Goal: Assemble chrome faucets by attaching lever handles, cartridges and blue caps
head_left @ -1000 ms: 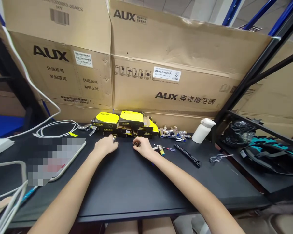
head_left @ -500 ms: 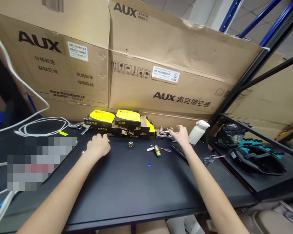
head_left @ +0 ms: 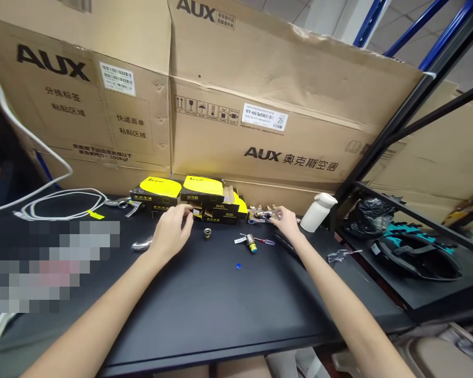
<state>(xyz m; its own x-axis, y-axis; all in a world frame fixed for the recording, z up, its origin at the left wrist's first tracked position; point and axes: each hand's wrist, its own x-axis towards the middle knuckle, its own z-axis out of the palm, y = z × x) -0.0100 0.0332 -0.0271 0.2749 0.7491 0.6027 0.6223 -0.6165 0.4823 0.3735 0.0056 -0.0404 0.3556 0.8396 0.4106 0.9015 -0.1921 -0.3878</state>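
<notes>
My left hand (head_left: 171,233) hovers in front of the stacked black-and-yellow boxes (head_left: 161,188), its thumb apart from the fingers and nothing visible in it. A curved chrome part (head_left: 142,244) lies beside its wrist. At the back of the table, my right hand (head_left: 287,224) has thumb and fingertips closed around a metal fitting (head_left: 268,215) among several chrome and brass pieces. Between the hands lie a small metal ring (head_left: 207,233), a metal cartridge (head_left: 251,243) with a blue-and-yellow end, a screwdriver (head_left: 265,241) and a blue disc (head_left: 238,266).
Large AUX cartons (head_left: 256,68) stand along the back of the black table (head_left: 205,315). A white bottle (head_left: 318,212) stands right of my right hand. A coiled white cable (head_left: 63,205) is at left. The right-hand shelf holds a black helmet (head_left: 418,257).
My left hand has moved right and its thumb has spread, uncovering the curved chrome part. My right hand has lowered slightly and its fingers have closed in on the fittings.
</notes>
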